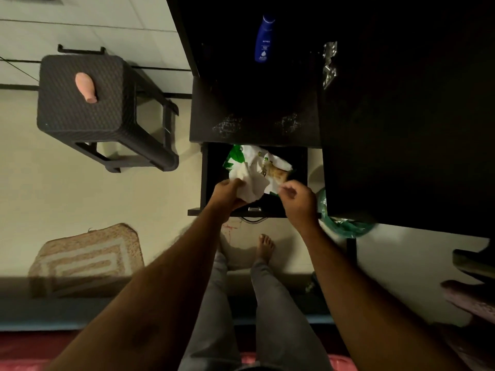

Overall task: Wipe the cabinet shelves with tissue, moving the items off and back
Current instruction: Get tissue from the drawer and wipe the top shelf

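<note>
A dark cabinet (254,113) stands ahead with its bottom drawer (205,180) pulled out. Inside the drawer lies a white and green plastic bag (270,163). My left hand (227,192) grips a crumpled white tissue (253,184) over the drawer's front. My right hand (301,200) hovers at the drawer's right front, fingers curled and pinching the bag's edge. A blue lotion bottle (264,38) stands on the cabinet's dark top. A peach-coloured bottle (85,87) lies on a dark woven stool (88,103) to the left.
A beige floor mat (85,261) lies at lower left. A green plastic bag (345,223) sits on the floor right of the drawer, under a large dark surface (415,116). My bare foot (265,247) stands just before the drawer. Shiny metal pieces (330,64) lie on the cabinet's top.
</note>
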A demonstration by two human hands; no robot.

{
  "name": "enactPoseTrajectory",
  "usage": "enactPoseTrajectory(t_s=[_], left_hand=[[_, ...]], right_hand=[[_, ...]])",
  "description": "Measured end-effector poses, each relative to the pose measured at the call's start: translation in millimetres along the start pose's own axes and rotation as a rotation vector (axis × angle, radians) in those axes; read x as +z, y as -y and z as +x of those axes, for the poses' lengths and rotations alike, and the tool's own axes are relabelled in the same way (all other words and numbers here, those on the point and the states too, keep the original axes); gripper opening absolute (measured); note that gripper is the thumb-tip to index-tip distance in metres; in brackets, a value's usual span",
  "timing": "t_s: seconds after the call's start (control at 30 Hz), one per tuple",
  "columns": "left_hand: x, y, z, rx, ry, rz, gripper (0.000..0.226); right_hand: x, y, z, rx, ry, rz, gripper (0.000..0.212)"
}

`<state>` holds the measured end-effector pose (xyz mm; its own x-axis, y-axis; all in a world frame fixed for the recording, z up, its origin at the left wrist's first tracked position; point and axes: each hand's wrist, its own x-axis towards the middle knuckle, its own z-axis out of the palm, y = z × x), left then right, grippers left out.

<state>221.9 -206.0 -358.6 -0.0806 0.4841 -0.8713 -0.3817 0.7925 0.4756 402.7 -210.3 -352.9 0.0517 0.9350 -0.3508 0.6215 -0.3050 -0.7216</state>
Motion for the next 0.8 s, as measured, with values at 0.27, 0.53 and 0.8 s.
enactPoseTrajectory(t_s=[0.27,0.53,0.8], left_hand=[[-25,77,-26,-0.135,-0.08,-0.208,0.05],[-28,76,-19,-0.112,-0.206,-0.244,0.033],[-22,44,1,-0.074,-0.177,-0.425,0.061]], right_hand=[[12,-39,-39,0.978,0.107,0.638,0.03],[22,-32,-21,0.975,-0.015,0.85,0.036],[27,-21,9,0.932,-0.088,0.984,0.038]])
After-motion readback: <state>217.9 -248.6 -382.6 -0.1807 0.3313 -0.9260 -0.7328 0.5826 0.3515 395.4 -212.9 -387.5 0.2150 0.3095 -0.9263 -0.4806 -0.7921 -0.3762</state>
